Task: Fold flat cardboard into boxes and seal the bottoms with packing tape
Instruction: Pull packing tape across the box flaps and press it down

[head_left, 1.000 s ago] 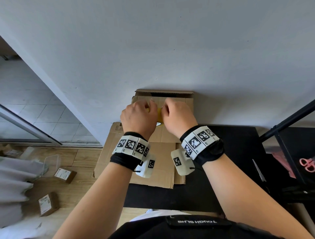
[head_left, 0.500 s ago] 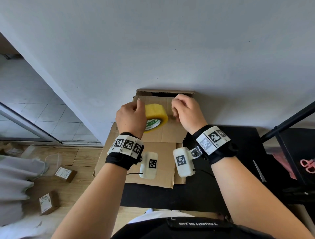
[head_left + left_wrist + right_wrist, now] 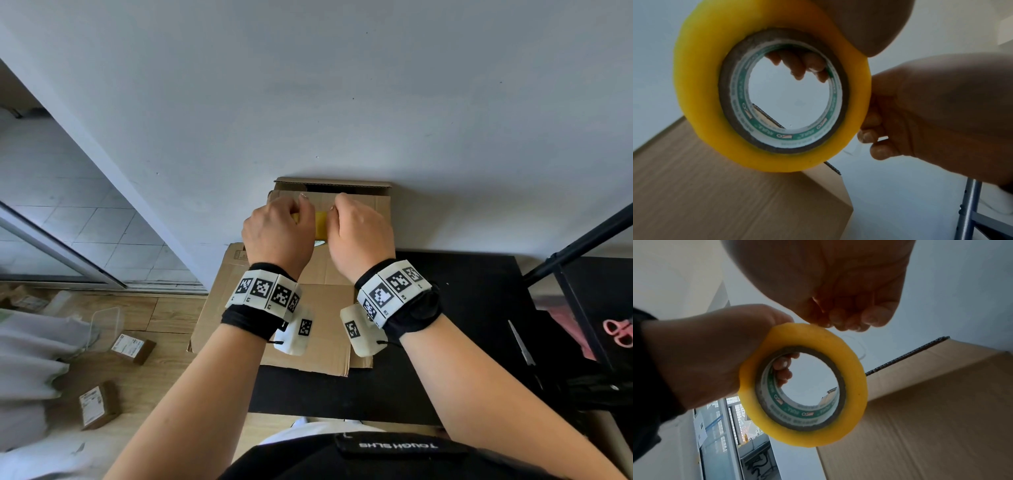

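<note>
Two hands meet at centre frame over a brown cardboard box (image 3: 356,205): the left hand (image 3: 277,236) grips a yellow roll of clear packing tape (image 3: 764,91) through its core, the right hand (image 3: 359,236) pinches near its rim. Light and rigid, the roll likely holds best by the core; the thin, sticky, hard-to-see tape end wants a fingertip pinch.

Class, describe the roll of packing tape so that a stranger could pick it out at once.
Start at the upright cardboard box against the white wall. In front of it, the left hand holds the roll of packing tape. It is the only yellow ring there, with a green-and-white printed core.
</note>
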Motion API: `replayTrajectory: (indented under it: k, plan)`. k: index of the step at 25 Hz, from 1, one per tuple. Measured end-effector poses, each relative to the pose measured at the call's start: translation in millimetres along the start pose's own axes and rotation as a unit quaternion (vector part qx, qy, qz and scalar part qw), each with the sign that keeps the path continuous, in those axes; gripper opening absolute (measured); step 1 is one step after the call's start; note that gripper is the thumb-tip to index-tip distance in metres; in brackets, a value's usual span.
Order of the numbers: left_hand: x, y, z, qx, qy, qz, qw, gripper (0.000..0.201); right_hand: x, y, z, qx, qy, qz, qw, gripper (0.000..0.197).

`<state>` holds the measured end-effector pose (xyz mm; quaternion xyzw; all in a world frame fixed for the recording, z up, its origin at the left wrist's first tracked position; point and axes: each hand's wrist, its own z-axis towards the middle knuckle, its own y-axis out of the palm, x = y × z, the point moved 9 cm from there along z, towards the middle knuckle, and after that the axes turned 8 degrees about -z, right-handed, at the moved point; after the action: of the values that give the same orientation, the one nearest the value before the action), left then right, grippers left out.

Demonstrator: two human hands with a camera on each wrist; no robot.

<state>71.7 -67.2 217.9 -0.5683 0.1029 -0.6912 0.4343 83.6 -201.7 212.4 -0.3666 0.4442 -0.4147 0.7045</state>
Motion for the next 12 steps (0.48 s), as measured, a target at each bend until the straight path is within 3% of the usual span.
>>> replayTrajectory:
  k: [8, 12]
  plan:
    - [3.6, 2.8, 1.1, -0.009, 0.022, 0.041, 0.999, 0.044, -4.0, 6.2, -0.8, -0.024, -0.039, -0.087, 0.995, 0.012]
    - [-2.8, 3.5, 0.7, -0.019, -0.004, 0.015, 1.0, 0.047, -3.6, 10.3, 0.6, -0.04, -0.031, -0.012, 0.999, 0.016]
